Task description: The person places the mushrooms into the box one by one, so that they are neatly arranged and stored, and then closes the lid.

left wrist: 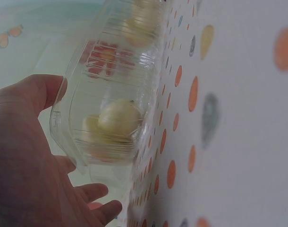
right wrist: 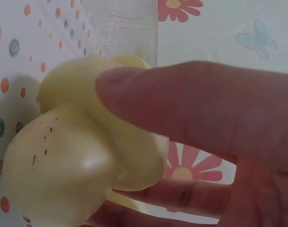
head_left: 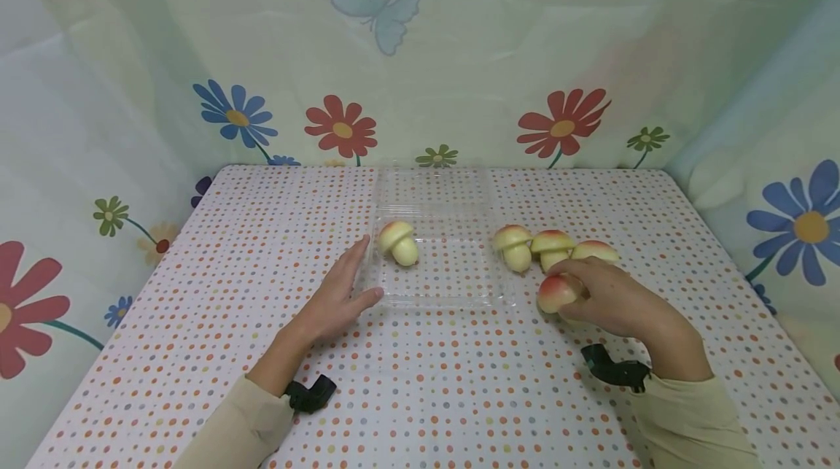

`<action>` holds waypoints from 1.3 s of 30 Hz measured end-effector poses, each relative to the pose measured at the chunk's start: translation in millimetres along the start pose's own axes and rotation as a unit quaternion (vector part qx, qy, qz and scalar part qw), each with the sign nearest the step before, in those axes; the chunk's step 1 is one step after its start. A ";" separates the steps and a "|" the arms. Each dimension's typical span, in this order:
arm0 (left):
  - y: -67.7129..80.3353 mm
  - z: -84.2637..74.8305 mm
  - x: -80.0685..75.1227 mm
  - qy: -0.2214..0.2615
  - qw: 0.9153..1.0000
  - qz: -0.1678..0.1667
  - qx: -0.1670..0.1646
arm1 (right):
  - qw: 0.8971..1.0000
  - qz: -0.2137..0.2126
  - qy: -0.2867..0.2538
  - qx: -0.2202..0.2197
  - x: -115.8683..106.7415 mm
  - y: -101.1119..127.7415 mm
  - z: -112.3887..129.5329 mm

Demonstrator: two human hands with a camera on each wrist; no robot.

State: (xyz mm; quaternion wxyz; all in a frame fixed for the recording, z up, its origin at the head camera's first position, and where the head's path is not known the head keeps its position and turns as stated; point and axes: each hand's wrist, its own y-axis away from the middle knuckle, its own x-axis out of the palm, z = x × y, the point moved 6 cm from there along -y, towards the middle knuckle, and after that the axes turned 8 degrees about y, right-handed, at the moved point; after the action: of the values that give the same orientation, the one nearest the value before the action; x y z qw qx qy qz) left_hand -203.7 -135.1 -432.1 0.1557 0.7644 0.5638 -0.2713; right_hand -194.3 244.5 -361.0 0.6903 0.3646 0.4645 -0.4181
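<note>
The right hand [head_left: 613, 301] has its fingers [right wrist: 191, 106] curled around a pale yellow, red-capped toy mushroom [head_left: 556, 292] on the dotted counter [head_left: 262, 235]. Three similar mushrooms [head_left: 553, 246] lie just beyond the fingers. The left hand [head_left: 337, 290] rests with straight fingers against the clear plastic tray [head_left: 453, 294], which holds one mushroom [head_left: 398, 241].

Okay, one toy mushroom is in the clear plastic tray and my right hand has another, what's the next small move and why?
Probably carry the pink-capped toy mushroom gripped by the right hand leftward over the clear plastic tray and set it beside the pale yellow mushroom already inside. The left hand rests flat against the tray's edge, steadying it, and three more mushrooms wait on the dotted tablecloth.
</note>
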 end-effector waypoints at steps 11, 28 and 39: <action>0.3 -1.1 0.5 0.001 1.000 0.003 -0.004 | 0.999 0.002 -0.045 0.014 -6.0 2.3 2.9; -0.1 0.0 0.7 0.001 1.000 0.002 -0.011 | 0.997 -0.037 -0.063 0.014 -15.7 -0.5 5.9; 0.4 0.0 0.4 -0.001 1.000 0.001 -0.014 | 0.994 -0.081 -0.072 0.025 -20.6 -2.4 9.1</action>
State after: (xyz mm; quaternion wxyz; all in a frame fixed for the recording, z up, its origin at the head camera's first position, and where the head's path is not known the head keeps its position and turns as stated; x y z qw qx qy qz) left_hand -203.2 -134.9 -432.4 0.1673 0.7624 0.5666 -0.2641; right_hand -197.9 240.5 -339.0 0.6767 0.3115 0.4308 -0.5094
